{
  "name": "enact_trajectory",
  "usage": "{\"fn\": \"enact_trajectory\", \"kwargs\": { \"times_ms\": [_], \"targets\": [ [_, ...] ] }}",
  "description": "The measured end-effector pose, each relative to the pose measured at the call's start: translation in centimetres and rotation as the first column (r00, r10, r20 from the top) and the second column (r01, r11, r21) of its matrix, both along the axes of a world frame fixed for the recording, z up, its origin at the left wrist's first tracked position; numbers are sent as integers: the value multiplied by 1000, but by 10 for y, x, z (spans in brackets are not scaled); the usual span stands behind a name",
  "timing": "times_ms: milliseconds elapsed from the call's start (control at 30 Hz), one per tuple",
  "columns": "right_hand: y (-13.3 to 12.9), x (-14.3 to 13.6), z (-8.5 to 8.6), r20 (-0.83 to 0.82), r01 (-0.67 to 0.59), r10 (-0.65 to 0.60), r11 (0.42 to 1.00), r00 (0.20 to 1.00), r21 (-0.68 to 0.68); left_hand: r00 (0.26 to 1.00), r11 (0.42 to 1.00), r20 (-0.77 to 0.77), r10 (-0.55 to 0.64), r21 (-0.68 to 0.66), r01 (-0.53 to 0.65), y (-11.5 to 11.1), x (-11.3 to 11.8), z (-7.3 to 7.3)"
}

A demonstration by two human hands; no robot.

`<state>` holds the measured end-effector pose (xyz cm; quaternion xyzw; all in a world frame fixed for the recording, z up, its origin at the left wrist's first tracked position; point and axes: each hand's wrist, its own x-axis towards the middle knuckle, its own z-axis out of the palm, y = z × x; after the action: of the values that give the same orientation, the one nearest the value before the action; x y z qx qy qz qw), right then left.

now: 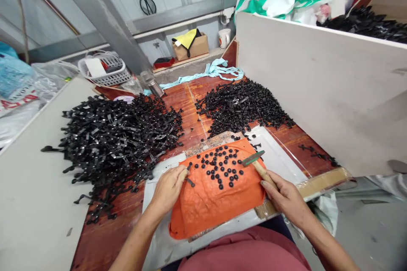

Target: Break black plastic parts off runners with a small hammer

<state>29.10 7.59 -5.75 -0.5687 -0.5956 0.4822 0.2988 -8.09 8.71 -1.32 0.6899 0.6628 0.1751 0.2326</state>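
My left hand point(170, 186) is closed in a pinch on a small black plastic part point(190, 182), at the left edge of an orange cloth point(219, 209). Part of the piece is hidden by the fingers. In my right hand point(284, 194) is a small hammer point(261, 172) with a wooden handle and a narrow, green-sided head, held over the cloth's right side. Many round black button-like pieces point(221, 169) lie scattered on the cloth between both hands. Under the cloth, a speckled stone slab point(210, 143) shows at the back edge.
A big heap of black plastic parts point(117, 131) lies left, and a pile of smaller black pieces point(241, 106) behind the cloth. A white panel point(311, 80) walls the right side. A basket point(106, 72), glass jar point(151, 84) and light-blue strip point(197, 77) are farther back.
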Motion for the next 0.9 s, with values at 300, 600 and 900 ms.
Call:
{"fn": "enact_trajectory", "kwargs": {
  "times_ms": [300,600,900],
  "targets": [
    [1,-1,0,3,17,-17,1000,1000,-3,998,997,14,-56,-61,57,6,4,-9],
    [0,1,-3,0,16,-16,1000,1000,4,997,996,-10,-81,-29,81,7,4,-10],
    [0,0,-1,7,16,-16,1000,1000,25,969,995,-230,-92,-50,83,4,5,-7]
  ]
}}
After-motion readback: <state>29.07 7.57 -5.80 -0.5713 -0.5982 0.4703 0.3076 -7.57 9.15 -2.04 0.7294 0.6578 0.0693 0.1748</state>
